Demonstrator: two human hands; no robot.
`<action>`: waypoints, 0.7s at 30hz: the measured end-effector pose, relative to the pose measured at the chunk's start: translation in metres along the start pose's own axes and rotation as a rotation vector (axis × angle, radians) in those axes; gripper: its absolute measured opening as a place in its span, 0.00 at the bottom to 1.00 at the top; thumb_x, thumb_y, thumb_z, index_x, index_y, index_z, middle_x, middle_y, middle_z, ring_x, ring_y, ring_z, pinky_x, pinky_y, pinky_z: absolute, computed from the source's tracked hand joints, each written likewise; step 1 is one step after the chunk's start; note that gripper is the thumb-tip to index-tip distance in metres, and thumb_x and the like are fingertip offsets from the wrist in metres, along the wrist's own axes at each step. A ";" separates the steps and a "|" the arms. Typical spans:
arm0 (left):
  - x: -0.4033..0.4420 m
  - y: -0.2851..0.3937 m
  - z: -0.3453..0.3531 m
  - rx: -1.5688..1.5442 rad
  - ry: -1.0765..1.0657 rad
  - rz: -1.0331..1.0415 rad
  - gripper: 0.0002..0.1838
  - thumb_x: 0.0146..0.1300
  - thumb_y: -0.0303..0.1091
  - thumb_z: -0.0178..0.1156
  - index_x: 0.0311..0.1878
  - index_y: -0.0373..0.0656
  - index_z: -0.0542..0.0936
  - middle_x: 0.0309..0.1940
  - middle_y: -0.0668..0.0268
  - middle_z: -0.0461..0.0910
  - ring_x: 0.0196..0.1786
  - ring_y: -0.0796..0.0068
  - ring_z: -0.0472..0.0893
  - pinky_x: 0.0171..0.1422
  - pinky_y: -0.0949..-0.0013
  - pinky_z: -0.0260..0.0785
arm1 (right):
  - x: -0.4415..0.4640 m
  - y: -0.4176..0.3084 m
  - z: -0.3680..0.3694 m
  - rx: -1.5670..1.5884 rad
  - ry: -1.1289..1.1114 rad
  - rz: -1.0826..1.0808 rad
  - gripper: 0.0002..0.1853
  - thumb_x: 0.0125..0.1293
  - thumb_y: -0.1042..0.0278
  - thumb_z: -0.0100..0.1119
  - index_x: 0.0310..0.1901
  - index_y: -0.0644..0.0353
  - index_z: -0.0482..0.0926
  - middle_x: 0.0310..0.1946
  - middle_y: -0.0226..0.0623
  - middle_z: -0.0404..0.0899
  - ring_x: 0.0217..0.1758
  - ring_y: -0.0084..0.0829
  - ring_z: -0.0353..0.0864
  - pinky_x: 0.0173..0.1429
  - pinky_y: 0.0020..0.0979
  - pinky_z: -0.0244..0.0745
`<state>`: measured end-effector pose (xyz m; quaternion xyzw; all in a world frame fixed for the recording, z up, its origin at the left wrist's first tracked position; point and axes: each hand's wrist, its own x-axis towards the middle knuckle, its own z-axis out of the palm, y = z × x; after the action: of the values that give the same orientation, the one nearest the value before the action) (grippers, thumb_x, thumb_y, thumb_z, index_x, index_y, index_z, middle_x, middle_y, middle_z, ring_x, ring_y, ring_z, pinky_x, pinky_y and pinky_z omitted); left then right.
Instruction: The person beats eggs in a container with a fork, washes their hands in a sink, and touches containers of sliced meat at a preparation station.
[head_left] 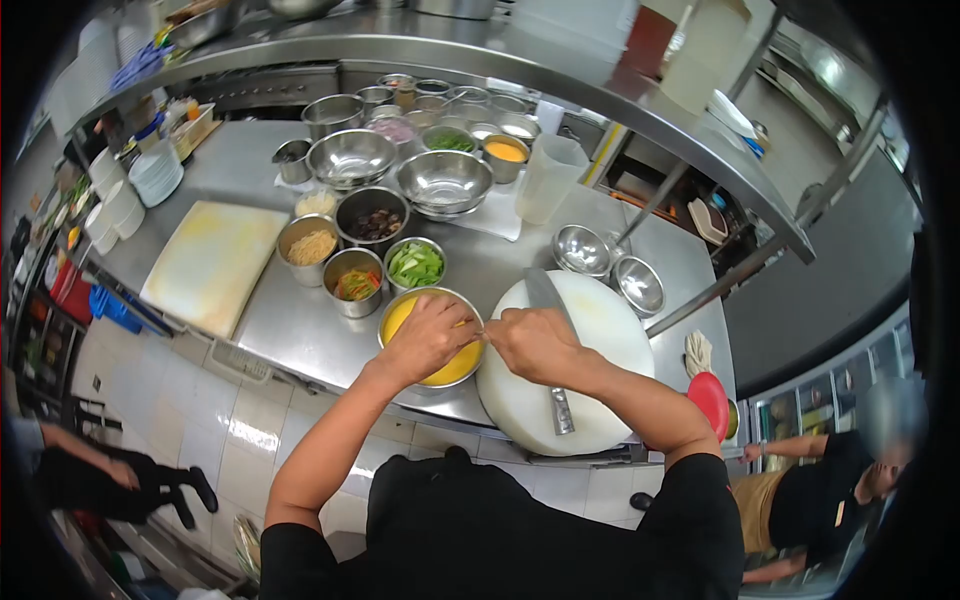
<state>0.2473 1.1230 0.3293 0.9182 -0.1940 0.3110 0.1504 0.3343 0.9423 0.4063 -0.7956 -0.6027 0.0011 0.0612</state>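
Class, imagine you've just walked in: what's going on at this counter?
Someone is working bare-handed at a steel counter. Their left hand is over a metal bowl of yellow liquid, and their right hand is close beside it, above the round white board. Whether the fingers hold anything small is unclear. A broad knife lies on the board, partly hidden by the right hand and forearm. Chopped greens stand in a container just beyond the bowl.
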 end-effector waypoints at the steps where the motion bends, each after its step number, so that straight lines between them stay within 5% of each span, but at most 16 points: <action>1: 0.002 -0.005 0.001 -0.010 -0.004 0.025 0.08 0.56 0.34 0.64 0.39 0.45 0.81 0.40 0.68 0.77 0.49 0.66 0.73 0.51 0.61 0.62 | -0.003 0.001 0.000 -0.011 0.008 -0.002 0.06 0.58 0.72 0.51 0.32 0.61 0.79 0.28 0.45 0.78 0.33 0.45 0.82 0.34 0.44 0.77; 8: -0.006 -0.033 0.005 0.003 -0.135 0.159 0.05 0.57 0.32 0.62 0.36 0.44 0.80 0.36 0.69 0.77 0.47 0.68 0.74 0.50 0.63 0.63 | -0.035 -0.001 0.005 0.042 0.160 0.017 0.04 0.57 0.74 0.52 0.30 0.60 0.77 0.23 0.42 0.75 0.27 0.44 0.78 0.29 0.43 0.72; 21: -0.025 -0.037 0.009 -0.300 -0.094 -0.068 0.07 0.62 0.33 0.60 0.32 0.40 0.81 0.30 0.64 0.78 0.40 0.64 0.76 0.49 0.62 0.63 | -0.061 -0.020 0.008 0.078 0.278 0.195 0.03 0.58 0.74 0.54 0.32 0.58 0.77 0.20 0.39 0.72 0.22 0.42 0.74 0.24 0.41 0.67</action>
<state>0.2501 1.1586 0.3006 0.9049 -0.2137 0.2300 0.2872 0.2982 0.8899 0.3963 -0.8398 -0.5078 -0.0796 0.1747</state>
